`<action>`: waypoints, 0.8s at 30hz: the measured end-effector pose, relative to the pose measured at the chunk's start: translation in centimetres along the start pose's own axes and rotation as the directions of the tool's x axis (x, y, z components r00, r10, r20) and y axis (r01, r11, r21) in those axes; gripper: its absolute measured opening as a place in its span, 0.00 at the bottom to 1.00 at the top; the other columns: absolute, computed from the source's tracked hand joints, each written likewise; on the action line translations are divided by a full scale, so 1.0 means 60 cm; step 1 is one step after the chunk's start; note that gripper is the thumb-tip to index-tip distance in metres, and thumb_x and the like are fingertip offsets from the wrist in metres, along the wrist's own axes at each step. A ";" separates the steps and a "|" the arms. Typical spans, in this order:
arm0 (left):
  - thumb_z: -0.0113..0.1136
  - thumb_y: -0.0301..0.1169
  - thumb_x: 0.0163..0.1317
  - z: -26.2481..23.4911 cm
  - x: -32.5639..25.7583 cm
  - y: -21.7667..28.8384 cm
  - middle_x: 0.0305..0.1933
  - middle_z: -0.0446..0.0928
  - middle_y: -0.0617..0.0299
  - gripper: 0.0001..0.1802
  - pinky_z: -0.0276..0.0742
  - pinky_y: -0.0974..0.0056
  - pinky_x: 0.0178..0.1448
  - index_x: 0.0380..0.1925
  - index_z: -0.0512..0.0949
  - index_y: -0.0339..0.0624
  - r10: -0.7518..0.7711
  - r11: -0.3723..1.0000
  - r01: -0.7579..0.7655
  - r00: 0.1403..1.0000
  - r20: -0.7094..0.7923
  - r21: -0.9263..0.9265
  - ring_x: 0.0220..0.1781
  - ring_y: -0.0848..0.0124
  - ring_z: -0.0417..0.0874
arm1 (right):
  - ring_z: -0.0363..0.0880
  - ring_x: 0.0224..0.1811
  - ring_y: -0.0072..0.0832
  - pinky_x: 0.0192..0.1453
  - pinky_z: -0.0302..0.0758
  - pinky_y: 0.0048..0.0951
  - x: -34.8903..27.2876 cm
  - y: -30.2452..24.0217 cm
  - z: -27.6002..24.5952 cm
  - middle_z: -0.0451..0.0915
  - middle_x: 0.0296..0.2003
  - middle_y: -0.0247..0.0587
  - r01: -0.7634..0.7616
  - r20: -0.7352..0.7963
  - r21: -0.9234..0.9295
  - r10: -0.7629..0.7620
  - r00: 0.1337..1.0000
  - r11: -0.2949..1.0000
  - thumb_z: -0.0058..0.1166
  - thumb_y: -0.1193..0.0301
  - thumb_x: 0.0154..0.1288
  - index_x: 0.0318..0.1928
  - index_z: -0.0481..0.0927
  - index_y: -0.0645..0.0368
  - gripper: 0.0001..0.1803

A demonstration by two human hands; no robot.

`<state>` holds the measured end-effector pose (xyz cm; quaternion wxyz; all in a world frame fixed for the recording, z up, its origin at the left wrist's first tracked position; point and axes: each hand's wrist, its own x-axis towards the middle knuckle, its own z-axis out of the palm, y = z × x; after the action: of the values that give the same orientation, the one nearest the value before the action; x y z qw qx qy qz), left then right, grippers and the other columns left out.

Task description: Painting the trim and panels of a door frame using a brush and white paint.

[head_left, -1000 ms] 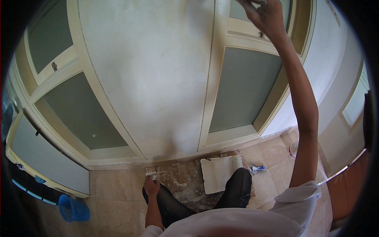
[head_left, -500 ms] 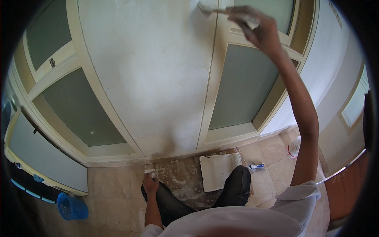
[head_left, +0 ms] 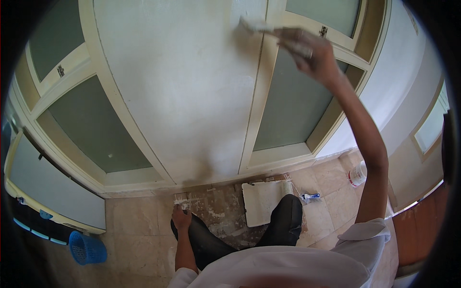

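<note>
Up at the white wall panel (head_left: 177, 81), my right hand (head_left: 309, 52) is closed around the handle of a paintbrush (head_left: 254, 26). The bristle end points left and lies against or very near the panel, beside its right-hand seam; motion blurs it a little. My left hand (head_left: 181, 218) lies low on my left knee, fingers forward and slightly bent, with no tool visible in it. White smears show on the floor just past its fingertips. Between my knees and the wall is a paint tray (head_left: 261, 204) with a roller (head_left: 286, 188) at its right side, partly behind my right knee.
Cream window frames with grey-green panes (head_left: 293, 105) flank the panel. A paint-stained sheet (head_left: 218, 206) covers the floor by the wall. On the right are a small blue-and-white item (head_left: 310, 196) and a white bucket (head_left: 357, 174); on the left, a blue basket (head_left: 88, 248) and a large pale board (head_left: 57, 185).
My right hand has moved down a little with the paintbrush along the panel, uncovering a window latch. My left hand stays on the knee. The view has shifted slightly.
</note>
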<state>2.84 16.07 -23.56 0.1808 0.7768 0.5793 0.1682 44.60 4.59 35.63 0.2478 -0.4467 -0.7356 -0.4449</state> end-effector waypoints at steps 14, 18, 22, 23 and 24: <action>0.62 0.40 0.58 -0.026 -0.009 0.012 0.63 0.70 0.45 0.29 0.68 0.50 0.67 0.56 0.74 0.34 -0.008 1.000 0.009 1.000 0.009 -0.014 0.64 0.50 0.72 | 0.84 0.50 0.37 0.48 0.83 0.32 -0.106 -0.058 0.042 0.80 0.56 0.40 -0.020 0.152 0.115 0.002 0.988 0.993 0.58 0.82 0.50 0.49 0.82 0.57 0.22; 0.59 0.43 0.61 -0.023 -0.014 0.008 0.64 0.69 0.45 0.29 0.67 0.49 0.67 0.57 0.73 0.34 -0.008 1.000 0.008 1.000 0.027 0.004 0.65 0.51 0.70 | 0.84 0.50 0.39 0.47 0.83 0.33 -0.126 -0.081 0.050 0.82 0.53 0.40 -0.131 0.281 0.272 0.052 0.958 0.953 0.57 0.83 0.52 0.50 0.83 0.53 0.23; 0.58 0.43 0.62 -0.025 -0.010 0.019 0.65 0.68 0.45 0.29 0.66 0.48 0.68 0.58 0.73 0.35 -0.019 0.999 0.017 0.998 0.063 0.028 0.66 0.51 0.69 | 0.84 0.36 0.38 0.39 0.83 0.34 -0.073 -0.045 0.039 0.83 0.46 0.42 -0.014 0.180 0.271 -0.037 0.983 0.962 0.60 0.78 0.56 0.49 0.80 0.56 0.18; 0.58 0.43 0.62 -0.025 -0.010 0.021 0.66 0.68 0.45 0.30 0.65 0.48 0.69 0.59 0.72 0.35 -0.033 0.999 0.031 0.997 0.067 0.033 0.67 0.51 0.69 | 0.85 0.36 0.39 0.38 0.83 0.34 -0.043 -0.038 0.028 0.83 0.47 0.42 -0.214 0.242 0.253 0.152 0.958 0.944 0.60 0.78 0.55 0.49 0.80 0.56 0.19; 0.58 0.43 0.63 -0.024 -0.012 0.020 0.66 0.67 0.45 0.30 0.64 0.47 0.69 0.59 0.72 0.35 -0.047 0.998 0.044 0.996 0.072 0.039 0.68 0.51 0.68 | 0.85 0.36 0.39 0.38 0.83 0.33 -0.011 -0.032 0.011 0.83 0.47 0.43 -0.407 0.300 0.222 0.335 0.893 0.886 0.60 0.78 0.55 0.49 0.80 0.55 0.19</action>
<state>2.96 15.21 -21.76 0.1910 0.7722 0.5930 0.1248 43.23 4.51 33.99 0.2931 -0.5936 -0.7164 -0.2200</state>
